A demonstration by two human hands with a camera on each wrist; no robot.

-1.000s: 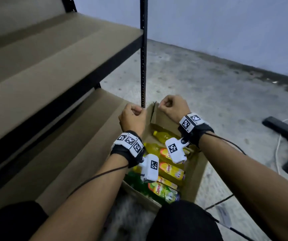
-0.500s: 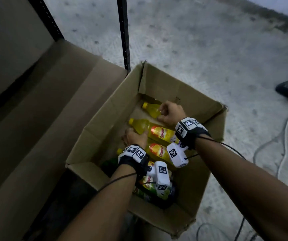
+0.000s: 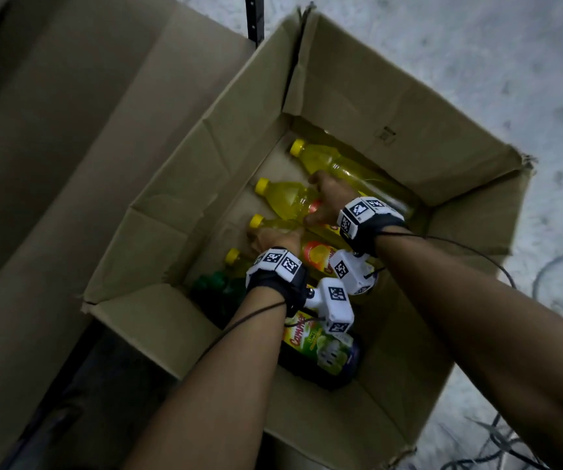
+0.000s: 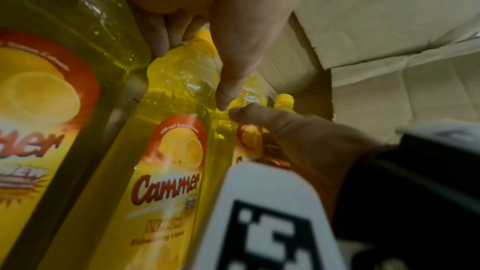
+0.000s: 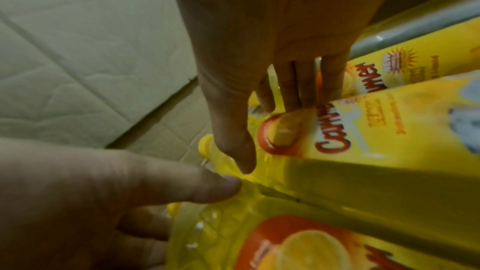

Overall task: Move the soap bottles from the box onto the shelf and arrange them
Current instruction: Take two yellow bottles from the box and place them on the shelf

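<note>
I have both hands down in the box (image 3: 392, 106) among the lying soap bottles (image 3: 293, 198). My left hand (image 3: 273, 237) curls round one yellow neck; my right hand (image 3: 329, 198) wraps the next bottle's shoulder.

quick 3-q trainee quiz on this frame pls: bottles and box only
1. True or false: the lemon soap bottles stand upright in the cardboard box.
2. Pick one: the cap of the lime soap bottle is A yellow, B green, C white.
3. Count: how many yellow caps show in the head view?

Key: 1 false, they lie on their sides. 2 B. 3 four.
</note>
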